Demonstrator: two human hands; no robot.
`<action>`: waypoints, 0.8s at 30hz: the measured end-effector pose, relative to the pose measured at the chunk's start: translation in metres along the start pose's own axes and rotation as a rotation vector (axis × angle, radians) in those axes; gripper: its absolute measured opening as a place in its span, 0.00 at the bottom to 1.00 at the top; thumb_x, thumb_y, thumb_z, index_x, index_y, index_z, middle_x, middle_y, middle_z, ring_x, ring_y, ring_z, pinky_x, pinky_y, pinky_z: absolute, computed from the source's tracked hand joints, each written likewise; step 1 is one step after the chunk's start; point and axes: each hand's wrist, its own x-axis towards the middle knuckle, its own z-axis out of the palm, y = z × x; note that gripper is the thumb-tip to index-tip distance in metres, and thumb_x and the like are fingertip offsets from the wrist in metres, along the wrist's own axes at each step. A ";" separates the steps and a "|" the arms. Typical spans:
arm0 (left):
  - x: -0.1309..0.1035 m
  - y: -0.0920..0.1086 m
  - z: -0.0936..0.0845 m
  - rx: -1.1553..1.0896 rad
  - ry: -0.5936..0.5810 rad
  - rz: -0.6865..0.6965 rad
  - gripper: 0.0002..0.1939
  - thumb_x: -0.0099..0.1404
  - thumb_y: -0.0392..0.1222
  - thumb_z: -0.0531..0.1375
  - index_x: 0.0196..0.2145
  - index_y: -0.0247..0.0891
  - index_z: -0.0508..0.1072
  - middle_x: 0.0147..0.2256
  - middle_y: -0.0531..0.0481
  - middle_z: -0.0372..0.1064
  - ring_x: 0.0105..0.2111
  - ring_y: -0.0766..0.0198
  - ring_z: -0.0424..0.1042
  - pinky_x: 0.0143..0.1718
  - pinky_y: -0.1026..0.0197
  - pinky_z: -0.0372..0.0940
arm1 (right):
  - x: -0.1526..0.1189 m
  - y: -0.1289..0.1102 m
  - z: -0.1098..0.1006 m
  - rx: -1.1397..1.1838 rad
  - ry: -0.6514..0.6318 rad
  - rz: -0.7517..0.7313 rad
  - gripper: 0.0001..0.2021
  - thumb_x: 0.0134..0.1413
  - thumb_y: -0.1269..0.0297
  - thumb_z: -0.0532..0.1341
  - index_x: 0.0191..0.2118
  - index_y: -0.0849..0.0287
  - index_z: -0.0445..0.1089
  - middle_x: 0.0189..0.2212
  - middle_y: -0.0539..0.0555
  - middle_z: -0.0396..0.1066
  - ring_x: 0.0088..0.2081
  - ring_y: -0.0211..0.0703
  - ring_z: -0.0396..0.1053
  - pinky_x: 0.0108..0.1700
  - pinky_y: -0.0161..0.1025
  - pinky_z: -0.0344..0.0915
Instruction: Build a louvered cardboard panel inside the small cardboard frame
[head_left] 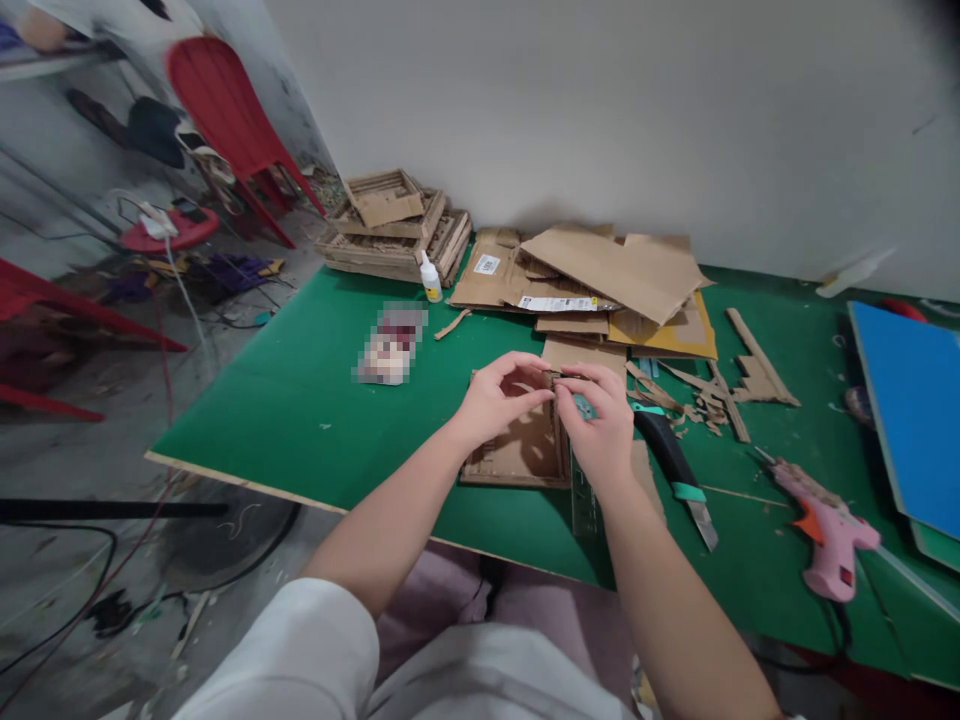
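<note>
A shallow cardboard box point(517, 462) lies on the green table in front of me. Both my hands meet over its far right corner. The fingers of my left hand point(504, 398) are bent in a pinch at the box's far edge. My right hand point(600, 415) pinches at the same corner, its fingertips close to the left ones. Whatever small piece sits between the fingertips is hidden. A clear ruler point(584, 505) lies along the box's right side, partly under my right hand. Right of that hand is a black and teal cutter point(667, 455) with its blade out.
Behind are stacked cardboard trays point(382, 235), a glue bottle point(430, 278) and cardboard sheets point(622, 265). Scraps point(709, 408), a pink glue gun point(829, 545) and a blue board point(915, 410) lie right. Left of the green table point(277, 400) stands a red chair point(225, 105).
</note>
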 end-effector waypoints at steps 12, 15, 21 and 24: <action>0.000 0.000 0.000 -0.004 -0.016 0.010 0.15 0.50 0.38 0.66 0.37 0.37 0.70 0.31 0.52 0.71 0.31 0.69 0.71 0.32 0.67 0.67 | 0.000 0.001 0.001 0.003 0.004 -0.011 0.04 0.50 0.69 0.59 0.29 0.56 0.71 0.35 0.54 0.71 0.41 0.44 0.67 0.46 0.47 0.64; 0.000 0.000 0.000 -0.005 -0.018 0.001 0.15 0.50 0.38 0.66 0.37 0.37 0.70 0.31 0.52 0.71 0.31 0.69 0.71 0.32 0.66 0.67 | 0.000 0.001 0.001 0.004 0.006 -0.015 0.04 0.50 0.70 0.59 0.29 0.57 0.71 0.34 0.55 0.72 0.41 0.44 0.67 0.46 0.47 0.64; 0.001 0.000 0.000 -0.008 -0.007 0.006 0.15 0.49 0.39 0.66 0.37 0.37 0.70 0.30 0.52 0.70 0.31 0.69 0.71 0.32 0.66 0.67 | 0.001 0.000 0.000 0.014 -0.001 -0.014 0.04 0.50 0.70 0.59 0.30 0.57 0.71 0.35 0.55 0.72 0.42 0.45 0.67 0.47 0.47 0.64; 0.000 0.000 0.000 -0.001 0.004 0.011 0.15 0.49 0.39 0.67 0.36 0.37 0.70 0.32 0.52 0.70 0.31 0.69 0.71 0.32 0.66 0.67 | 0.001 0.000 0.001 0.007 -0.001 -0.014 0.04 0.50 0.70 0.59 0.30 0.56 0.71 0.34 0.55 0.72 0.41 0.45 0.67 0.46 0.47 0.65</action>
